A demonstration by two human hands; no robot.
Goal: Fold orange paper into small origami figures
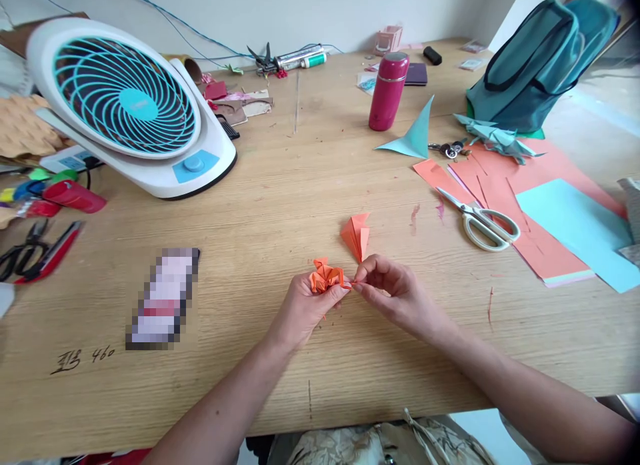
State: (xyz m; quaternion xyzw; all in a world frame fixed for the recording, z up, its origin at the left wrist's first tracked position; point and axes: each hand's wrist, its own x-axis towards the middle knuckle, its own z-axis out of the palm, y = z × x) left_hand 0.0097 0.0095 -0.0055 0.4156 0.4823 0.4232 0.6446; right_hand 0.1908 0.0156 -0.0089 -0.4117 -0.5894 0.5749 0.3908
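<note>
An orange origami figure (326,277) with several folded points is held just above the table's front half. My left hand (311,303) is closed around its underside, the thumb lying along its lower edge. From the right, my right hand (395,291) pinches a thin tip of the same figure between thumb and forefinger. The covered part of the figure lies hidden in my left palm. Right behind my hands lies a separate folded orange paper piece (357,235), its narrow end close to my right fingertips and its wider end fanned away from me.
Scissors (485,225) lie on orange and light-blue paper sheets (575,218) at the right. A magenta flask (389,91), a folded teal paper (413,137) and a teal bag (525,65) stand farther back. At left are a fan (135,111) and a blurred phone (163,298).
</note>
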